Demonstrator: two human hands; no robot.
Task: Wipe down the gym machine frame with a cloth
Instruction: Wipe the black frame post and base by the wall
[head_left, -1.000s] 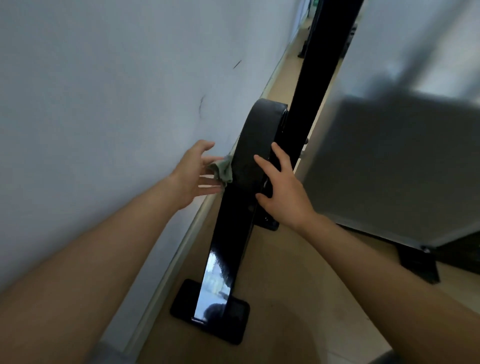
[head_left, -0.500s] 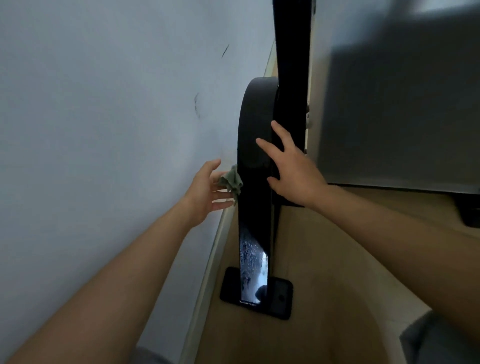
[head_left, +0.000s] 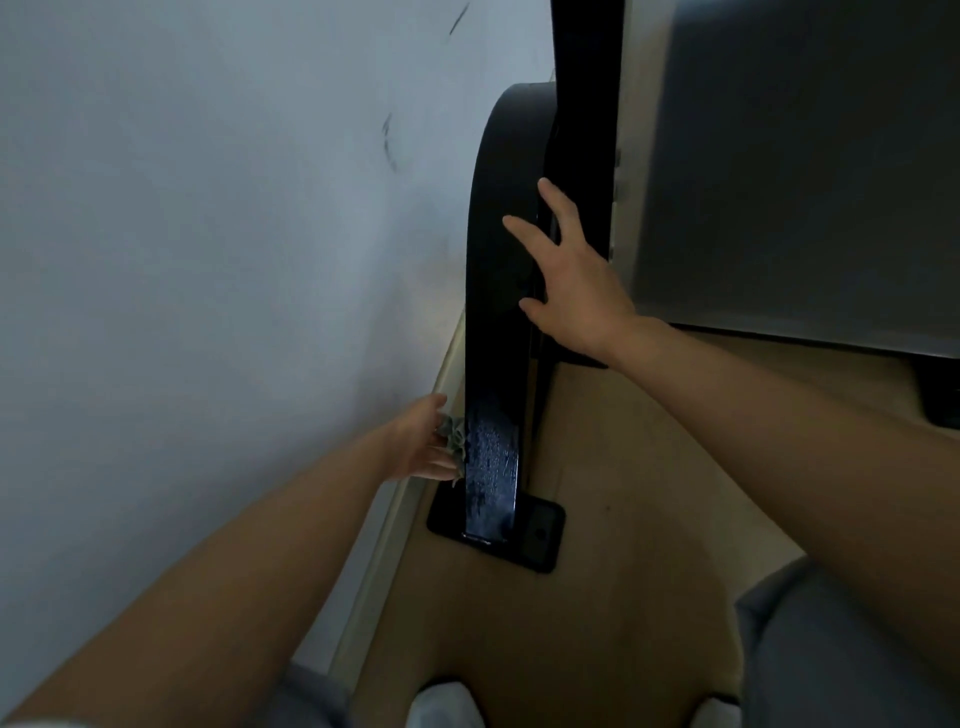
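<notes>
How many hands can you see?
2. The left hand presses the cloth against the black frame's wall side, low near its foot. The right hand rests open on the frame higher up.

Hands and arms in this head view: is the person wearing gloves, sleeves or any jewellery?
No. The left hand and right hand are bare: no gloves, rings, watch or wristband show. The left forearm and right forearm are uncovered up to the picture's edge. Grey clothing shows at the bottom right.
</notes>
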